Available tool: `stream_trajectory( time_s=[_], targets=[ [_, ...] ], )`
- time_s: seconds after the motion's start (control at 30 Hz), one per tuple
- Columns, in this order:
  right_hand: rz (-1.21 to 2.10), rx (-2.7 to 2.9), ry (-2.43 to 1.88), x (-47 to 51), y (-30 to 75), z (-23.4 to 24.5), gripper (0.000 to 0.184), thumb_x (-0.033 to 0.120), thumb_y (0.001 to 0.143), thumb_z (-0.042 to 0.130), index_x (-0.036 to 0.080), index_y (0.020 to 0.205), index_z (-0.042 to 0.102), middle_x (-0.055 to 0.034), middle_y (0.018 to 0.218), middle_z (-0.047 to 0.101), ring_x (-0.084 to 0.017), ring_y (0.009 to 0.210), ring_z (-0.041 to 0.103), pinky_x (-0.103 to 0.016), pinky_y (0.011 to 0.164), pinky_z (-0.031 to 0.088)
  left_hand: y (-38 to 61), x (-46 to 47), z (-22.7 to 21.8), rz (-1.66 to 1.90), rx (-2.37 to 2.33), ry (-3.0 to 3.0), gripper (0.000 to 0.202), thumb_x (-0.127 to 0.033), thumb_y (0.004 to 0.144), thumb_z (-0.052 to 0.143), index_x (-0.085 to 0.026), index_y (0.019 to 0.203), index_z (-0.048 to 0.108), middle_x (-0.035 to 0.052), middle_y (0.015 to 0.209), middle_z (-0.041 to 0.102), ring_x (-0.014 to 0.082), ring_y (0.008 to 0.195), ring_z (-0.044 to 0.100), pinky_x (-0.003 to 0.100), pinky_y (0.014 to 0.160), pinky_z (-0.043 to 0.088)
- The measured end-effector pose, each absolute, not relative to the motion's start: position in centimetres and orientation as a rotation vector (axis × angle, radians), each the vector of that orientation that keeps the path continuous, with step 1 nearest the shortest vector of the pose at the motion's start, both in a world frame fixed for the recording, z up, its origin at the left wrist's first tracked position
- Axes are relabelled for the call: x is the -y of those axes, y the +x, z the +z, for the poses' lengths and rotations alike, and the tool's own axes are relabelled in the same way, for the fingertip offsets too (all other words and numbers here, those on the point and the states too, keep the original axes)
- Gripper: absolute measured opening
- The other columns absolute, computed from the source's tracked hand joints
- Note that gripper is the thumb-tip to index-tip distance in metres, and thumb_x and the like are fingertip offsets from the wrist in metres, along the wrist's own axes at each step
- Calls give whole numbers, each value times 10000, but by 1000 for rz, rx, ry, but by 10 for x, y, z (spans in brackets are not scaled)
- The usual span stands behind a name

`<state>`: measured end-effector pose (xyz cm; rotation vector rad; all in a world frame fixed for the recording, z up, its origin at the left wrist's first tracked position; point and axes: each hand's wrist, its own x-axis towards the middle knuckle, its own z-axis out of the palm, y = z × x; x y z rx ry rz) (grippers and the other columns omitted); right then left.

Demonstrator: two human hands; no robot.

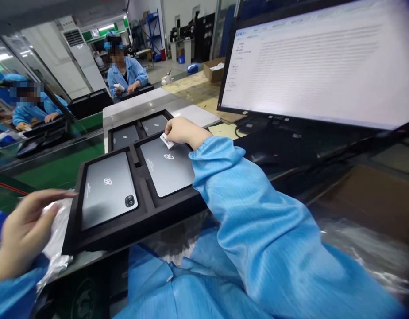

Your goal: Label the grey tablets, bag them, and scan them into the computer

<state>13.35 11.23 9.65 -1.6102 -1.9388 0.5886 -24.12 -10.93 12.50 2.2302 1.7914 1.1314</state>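
My right hand (180,131) pinches a small white printed label (167,141) over the upper part of a grey tablet (167,173). That tablet lies back side up in a compartment of a black foam tray (144,221). A second grey tablet (108,188), with a camera bump and a printed logo, lies in the near left compartment. Two more tablets (125,135) rest in the far compartments. By the tray's left edge is my left hand (30,226), its fingers stretched out and thumb apart, holding nothing. Whether its fingertips touch the tray I cannot tell.
A large monitor (310,66) stands at the right, over a dark, cluttered bench. Crumpled clear plastic (58,239) lies beside the tray at left. Beyond the green conveyor (85,133), two co-workers in blue (126,73) sit with black trays. An open cardboard box (214,71) stands behind.
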Motion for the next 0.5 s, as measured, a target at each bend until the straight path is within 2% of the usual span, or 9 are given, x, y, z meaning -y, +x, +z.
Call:
stream_trajectory(
  time_s=[0.07, 0.13, 0.2, 0.23, 0.3, 0.4, 0.5],
  targets=[
    [557, 1751, -1567, -118, 136, 91, 156, 54, 705, 705, 174, 802, 726, -33, 807, 718, -192, 830, 654, -276, 782, 492, -170, 80, 134, 607, -1237, 2527, 238, -493, 966, 600, -374, 1108, 750, -26, 1136, 768, 259, 1003, 725, 377, 904, 579],
    [606, 1547, -1521, -123, 142, 87, 115, 92, 757, 661, 161, 839, 701, -26, 845, 711, -159, 819, 637, -246, 762, 484, -98, 41, 128, 217, -973, 2538, 369, -469, 1020, 510, -292, 1274, 712, 51, 1296, 723, 264, 1144, 692, 378, 1038, 535],
    [687, 1356, -1465, -125, 149, 83, 99, 135, 803, 622, 149, 888, 671, -24, 864, 698, -133, 797, 621, -224, 728, 472, -37, 0, 109, 107, -867, 2614, 444, -376, 1027, 477, -210, 1412, 623, 117, 1413, 650, 282, 1278, 616, 408, 1132, 466],
    [712, 1270, -1441, -125, 153, 81, 106, 152, 815, 606, 147, 908, 655, -23, 870, 691, -126, 788, 615, -218, 712, 466, -13, -18, 98, 82, -846, 2658, 453, -325, 1027, 461, -168, 1428, 601, 145, 1432, 627, 288, 1319, 577, 415, 1156, 438],
    [715, 1136, -1412, -125, 161, 77, 112, 164, 811, 587, 154, 915, 627, -16, 867, 676, -122, 780, 604, -214, 696, 461, 17, -46, 77, 100, -881, 2751, 428, -346, 1052, 422, -122, 1353, 628, 183, 1405, 610, 303, 1296, 555, 436, 1137, 435],
    [685, 1044, -1414, -125, 170, 70, 97, 167, 765, 597, 179, 861, 598, 10, 827, 654, -131, 773, 596, -226, 706, 474, 30, -63, 60, 131, -907, 2894, 450, -449, 1078, 376, -156, 1266, 661, 173, 1376, 603, 335, 1294, 512, 507, 1106, 427],
    [695, 1009, -1412, -127, 174, 65, 110, 171, 738, 614, 194, 840, 581, 23, 797, 644, -137, 752, 600, -236, 696, 484, 23, -62, 58, 112, -873, 2963, 456, -483, 1087, 343, -198, 1264, 652, 151, 1370, 610, 329, 1329, 481, 562, 1139, 380]
  ],
)
